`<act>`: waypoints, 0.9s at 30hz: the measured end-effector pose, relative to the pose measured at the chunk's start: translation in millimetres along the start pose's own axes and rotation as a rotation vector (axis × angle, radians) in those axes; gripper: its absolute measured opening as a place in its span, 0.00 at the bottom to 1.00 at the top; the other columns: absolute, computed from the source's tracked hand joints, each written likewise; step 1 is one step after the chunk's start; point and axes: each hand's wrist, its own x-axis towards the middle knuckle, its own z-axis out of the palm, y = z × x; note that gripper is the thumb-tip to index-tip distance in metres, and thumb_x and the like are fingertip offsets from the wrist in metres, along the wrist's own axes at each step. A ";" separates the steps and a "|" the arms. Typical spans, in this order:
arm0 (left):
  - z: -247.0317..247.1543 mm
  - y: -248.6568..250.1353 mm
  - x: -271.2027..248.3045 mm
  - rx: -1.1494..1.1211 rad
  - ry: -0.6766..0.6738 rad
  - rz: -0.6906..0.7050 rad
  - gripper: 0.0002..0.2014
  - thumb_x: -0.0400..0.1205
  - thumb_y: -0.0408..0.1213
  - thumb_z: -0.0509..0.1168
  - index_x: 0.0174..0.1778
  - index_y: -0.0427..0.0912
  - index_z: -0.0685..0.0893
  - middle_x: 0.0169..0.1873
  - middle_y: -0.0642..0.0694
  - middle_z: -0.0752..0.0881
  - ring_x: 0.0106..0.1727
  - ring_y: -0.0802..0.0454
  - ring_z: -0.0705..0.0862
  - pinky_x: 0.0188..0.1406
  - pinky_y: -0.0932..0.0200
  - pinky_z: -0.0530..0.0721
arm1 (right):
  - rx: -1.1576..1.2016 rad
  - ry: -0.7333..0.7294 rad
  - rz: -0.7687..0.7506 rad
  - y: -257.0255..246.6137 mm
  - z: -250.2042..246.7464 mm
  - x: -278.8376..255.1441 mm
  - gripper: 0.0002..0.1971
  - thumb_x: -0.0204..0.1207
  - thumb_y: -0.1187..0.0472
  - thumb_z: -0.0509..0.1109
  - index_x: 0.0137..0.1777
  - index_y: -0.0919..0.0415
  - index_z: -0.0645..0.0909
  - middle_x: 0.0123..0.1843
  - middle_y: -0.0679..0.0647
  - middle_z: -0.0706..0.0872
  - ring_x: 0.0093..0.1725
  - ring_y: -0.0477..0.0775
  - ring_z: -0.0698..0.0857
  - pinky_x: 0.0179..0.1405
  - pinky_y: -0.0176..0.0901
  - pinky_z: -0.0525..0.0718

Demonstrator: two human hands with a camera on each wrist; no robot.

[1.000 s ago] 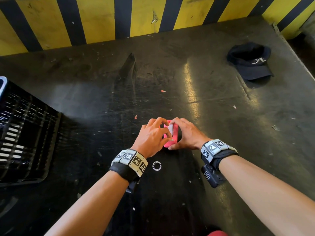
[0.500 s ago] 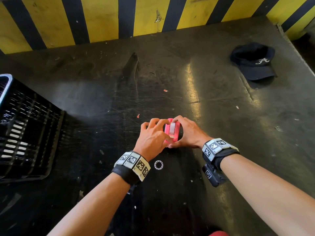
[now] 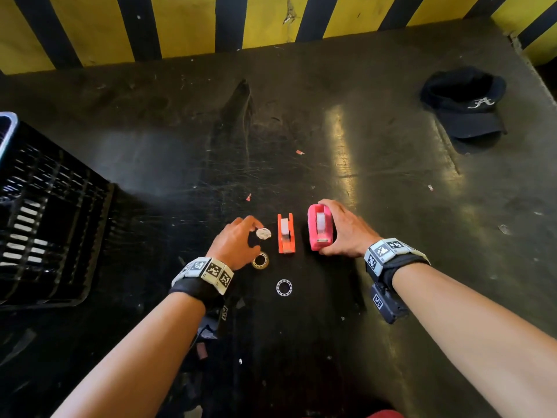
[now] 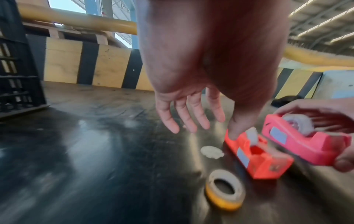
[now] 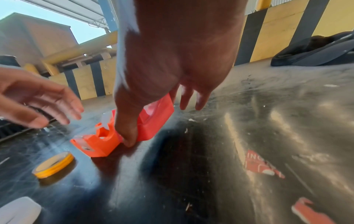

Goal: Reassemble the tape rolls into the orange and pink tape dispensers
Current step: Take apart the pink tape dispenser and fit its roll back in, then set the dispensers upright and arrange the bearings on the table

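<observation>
Right hand: grip clamped round pink tape dispenser, mid-worktop.
Left hand: fingers apart, holding nothing.
Orange tape dispenser: between hands.
Cap: letter "A".

- Two dispensers: one orange, one pink, each with a white roll seated in it.
- One loose yellow tape roll.
- One white disc.
- One clear ring.
- One crate.
- One cap.
- Two hands: left, right.
</observation>
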 end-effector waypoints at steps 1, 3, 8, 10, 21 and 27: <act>3.8 -5.4 -0.1 0.000 -0.030 -0.021 0.27 0.78 0.41 0.77 0.72 0.54 0.76 0.70 0.46 0.82 0.70 0.47 0.82 0.69 0.43 0.84 | -0.018 -0.004 0.004 -0.1 2.4 1.6 0.61 0.57 0.50 0.91 0.86 0.48 0.57 0.82 0.54 0.73 0.75 0.62 0.80 0.72 0.58 0.82; 10.7 -12.6 -0.5 -0.011 -0.073 -0.038 0.31 0.76 0.44 0.79 0.74 0.52 0.75 0.69 0.48 0.82 0.69 0.49 0.82 0.69 0.43 0.84 | -0.052 0.001 0.016 1.2 8.3 3.2 0.61 0.56 0.48 0.92 0.86 0.48 0.57 0.81 0.54 0.75 0.75 0.62 0.81 0.73 0.59 0.81; 24.5 -17.3 0.5 -0.022 -0.162 -0.040 0.36 0.71 0.45 0.83 0.74 0.53 0.75 0.66 0.50 0.81 0.67 0.51 0.82 0.70 0.45 0.84 | -0.089 0.025 0.064 5.2 20.0 2.3 0.63 0.57 0.47 0.91 0.87 0.47 0.54 0.84 0.57 0.74 0.79 0.63 0.78 0.77 0.62 0.77; 29.5 -17.9 1.6 -0.008 -0.168 -0.036 0.36 0.70 0.44 0.83 0.73 0.54 0.76 0.65 0.51 0.81 0.66 0.51 0.82 0.69 0.45 0.85 | -0.103 0.019 0.068 4.5 19.9 2.3 0.64 0.58 0.47 0.91 0.88 0.47 0.52 0.85 0.57 0.72 0.81 0.63 0.76 0.79 0.62 0.76; 39.4 -20.4 -4.9 0.074 -0.078 0.002 0.23 0.76 0.45 0.78 0.66 0.54 0.82 0.62 0.47 0.83 0.62 0.46 0.85 0.63 0.42 0.88 | -0.234 0.101 -0.529 -58.8 58.0 -31.5 0.17 0.73 0.49 0.79 0.58 0.54 0.83 0.56 0.53 0.84 0.50 0.56 0.84 0.51 0.57 0.87; 45.6 -29.4 -24.6 0.031 -0.031 -0.017 0.23 0.75 0.44 0.78 0.66 0.52 0.83 0.61 0.45 0.84 0.61 0.44 0.86 0.61 0.42 0.88 | -0.344 -0.261 -0.429 -70.6 80.6 -38.9 0.27 0.74 0.49 0.81 0.70 0.53 0.78 0.64 0.54 0.79 0.59 0.56 0.82 0.47 0.50 0.85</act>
